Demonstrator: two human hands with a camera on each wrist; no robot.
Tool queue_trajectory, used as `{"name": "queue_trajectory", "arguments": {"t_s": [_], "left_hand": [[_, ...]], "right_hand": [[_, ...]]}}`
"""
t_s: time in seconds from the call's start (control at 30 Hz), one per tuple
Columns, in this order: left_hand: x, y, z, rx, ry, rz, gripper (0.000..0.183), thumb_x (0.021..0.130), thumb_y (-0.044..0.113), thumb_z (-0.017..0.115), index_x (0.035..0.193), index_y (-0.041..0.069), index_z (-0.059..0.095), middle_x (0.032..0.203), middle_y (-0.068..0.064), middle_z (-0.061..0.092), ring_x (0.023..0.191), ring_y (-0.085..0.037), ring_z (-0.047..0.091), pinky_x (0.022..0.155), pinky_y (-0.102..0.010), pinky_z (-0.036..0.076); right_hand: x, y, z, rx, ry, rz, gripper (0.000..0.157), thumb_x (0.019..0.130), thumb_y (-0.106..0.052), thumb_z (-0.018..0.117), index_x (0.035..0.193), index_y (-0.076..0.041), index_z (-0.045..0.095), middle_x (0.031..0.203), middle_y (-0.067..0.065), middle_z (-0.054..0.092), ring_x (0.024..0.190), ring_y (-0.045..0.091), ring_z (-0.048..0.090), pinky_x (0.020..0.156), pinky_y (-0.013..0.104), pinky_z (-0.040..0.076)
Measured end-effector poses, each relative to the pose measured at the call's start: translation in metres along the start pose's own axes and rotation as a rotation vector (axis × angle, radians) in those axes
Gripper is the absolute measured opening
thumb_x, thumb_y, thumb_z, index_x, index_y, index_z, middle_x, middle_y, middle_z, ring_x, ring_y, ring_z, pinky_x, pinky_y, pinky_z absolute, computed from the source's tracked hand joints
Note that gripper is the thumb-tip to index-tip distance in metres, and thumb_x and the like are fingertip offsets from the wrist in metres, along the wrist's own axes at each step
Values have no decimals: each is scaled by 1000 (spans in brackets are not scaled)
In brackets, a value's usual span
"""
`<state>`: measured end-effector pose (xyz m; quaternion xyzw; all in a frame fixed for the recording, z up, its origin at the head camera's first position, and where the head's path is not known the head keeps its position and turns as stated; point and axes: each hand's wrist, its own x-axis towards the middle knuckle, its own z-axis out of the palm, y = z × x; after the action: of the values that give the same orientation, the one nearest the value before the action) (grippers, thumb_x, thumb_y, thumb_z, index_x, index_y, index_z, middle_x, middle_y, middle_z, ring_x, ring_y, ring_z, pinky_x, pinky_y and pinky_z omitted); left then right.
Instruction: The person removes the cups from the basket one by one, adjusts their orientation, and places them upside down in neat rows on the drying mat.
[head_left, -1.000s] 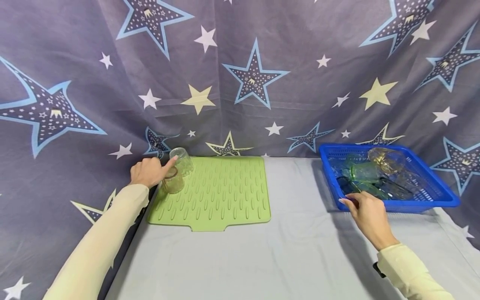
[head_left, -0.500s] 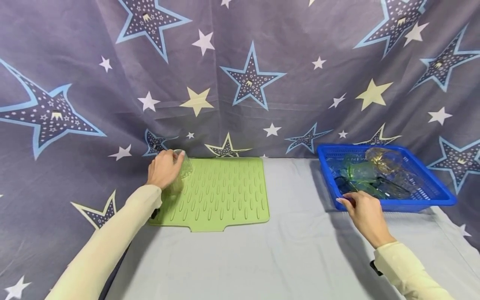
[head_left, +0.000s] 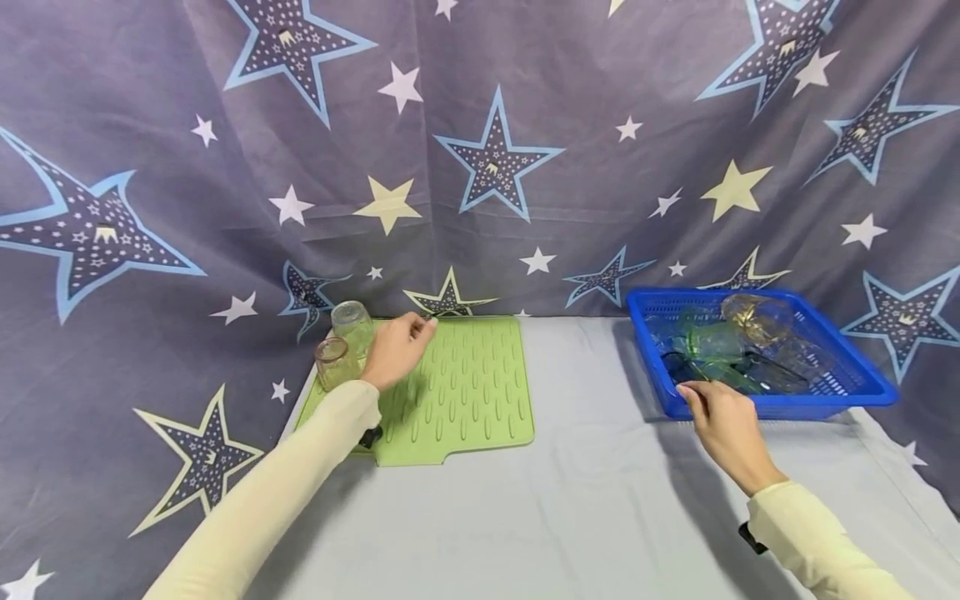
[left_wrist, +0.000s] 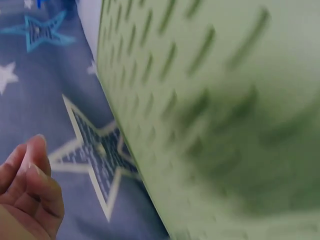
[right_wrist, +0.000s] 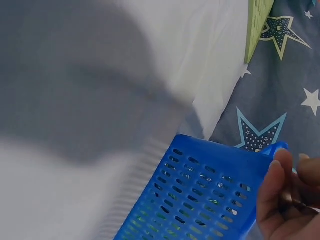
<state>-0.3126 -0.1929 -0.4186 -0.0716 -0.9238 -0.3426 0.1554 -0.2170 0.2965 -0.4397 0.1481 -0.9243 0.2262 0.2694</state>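
My left hand (head_left: 399,348) hovers over the green ribbed drying mat (head_left: 480,383), its fingers loosely bent with nothing between them. In the left wrist view the same hand (left_wrist: 32,192) shows bent fingertips and no object. Just left of it, a clear glass (head_left: 352,323) and an amber-tinted glass (head_left: 334,365) stand on the mat's left side. My right hand (head_left: 727,429) pinches the near left corner of the blue plastic basket (head_left: 810,408). Up close in the right wrist view, thumb and fingers of the right hand (right_wrist: 290,195) grip the rim by the basket's slotted wall (right_wrist: 190,195).
Inside the basket lie a green-tinted glass (head_left: 716,343), an amber glass piece (head_left: 757,318) and other clear and dark items, partly hidden. A white cloth (head_left: 577,500) covers the table. A star-patterned curtain (head_left: 480,67) hangs behind and along the left.
My left hand has moved right from the two glasses to above the mat, leaving both glasses standing. The right hand has kept its grip on the basket corner.
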Motion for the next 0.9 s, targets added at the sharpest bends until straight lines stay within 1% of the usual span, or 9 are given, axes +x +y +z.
{"name": "queue_trajectory", "arguments": {"t_s": [0.1, 0.23, 0.33, 0.43, 0.63, 0.73, 0.9], "left_hand": [[-2, 13, 18, -31, -60, 21, 37, 106, 46, 54, 106, 14, 71, 91, -1, 70, 82, -19, 65, 77, -41, 53], [-4, 30, 39, -71, -126, 61, 34, 106, 44, 55, 104, 15, 72, 87, 1, 69, 77, -17, 63, 75, -38, 53], [-5, 44, 52, -103, -160, 77, 32, 107, 42, 56, 102, 15, 73, 83, 2, 68, 72, -17, 60, 72, -37, 52], [-7, 58, 63, -138, -183, 87, 29, 106, 39, 58, 100, 14, 73, 81, 3, 66, 69, -17, 57, 71, -36, 50], [-11, 87, 89, -170, -259, 147, 28, 106, 38, 58, 90, 17, 68, 77, 3, 62, 65, -14, 53, 70, -33, 49], [-15, 102, 102, -186, -299, 187, 26, 106, 37, 57, 92, 18, 69, 80, 5, 64, 67, -13, 54, 70, -32, 49], [-20, 127, 121, -180, -342, 243, 29, 107, 38, 56, 94, 18, 72, 81, 9, 65, 72, -10, 58, 72, -28, 49]], "right_hand": [[-2, 1, -4, 44, -4, 69, 24, 106, -15, 59, 110, 4, 74, 75, 7, 67, 60, 14, 57, 61, 41, 47], [-4, 3, -10, 84, -5, 171, 31, 108, -25, 56, 114, 1, 71, 75, 6, 69, 56, 11, 61, 56, 33, 51], [-3, 5, -14, 99, -18, 231, 35, 109, -29, 54, 116, 1, 70, 76, 9, 70, 54, 12, 62, 53, 30, 50], [-1, 9, -19, 103, -29, 285, 39, 109, -32, 52, 117, 2, 69, 77, 10, 70, 54, 14, 63, 53, 29, 50], [0, 15, -26, 120, -58, 348, 40, 110, -33, 52, 120, 3, 68, 82, 13, 72, 59, 18, 67, 53, 29, 52], [-1, 18, -30, 138, -75, 372, 42, 110, -34, 51, 122, 2, 67, 86, 15, 73, 63, 21, 68, 53, 29, 53], [-2, 20, -36, 129, -69, 387, 43, 110, -35, 51, 122, 3, 67, 87, 15, 73, 63, 24, 70, 52, 28, 53]]}}
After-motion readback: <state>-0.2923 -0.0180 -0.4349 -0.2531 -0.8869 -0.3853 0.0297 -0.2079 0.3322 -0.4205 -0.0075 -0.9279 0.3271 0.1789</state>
